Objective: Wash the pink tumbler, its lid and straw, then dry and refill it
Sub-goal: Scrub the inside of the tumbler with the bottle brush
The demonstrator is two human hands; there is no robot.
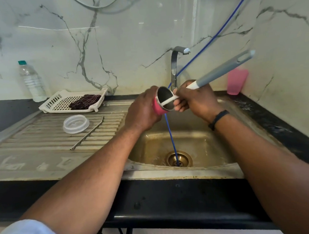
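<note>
Your left hand [142, 108] gripped the pink tumbler [161, 103] above the sink [230, 113]. The tumbler lay tipped on its side, with its open mouth pointing right. Your right hand [194, 100] held a brush [219, 74] with its long handle slanting up to the right and its other end inside the tumbler. The lid [76, 123] and straw [88, 133] lay on the bench [27, 164].

White marble-effect wall panels [128, 34] with grey veining line the back and right side, glossy with reflected light. A black countertop [6, 110] carries a stained steel sink [196, 141] with a ribbed drainboard [44, 140]. A chrome tap [176, 65] rises behind the basin. A blue tube [222, 27] runs down to the drain [179, 158].
</note>
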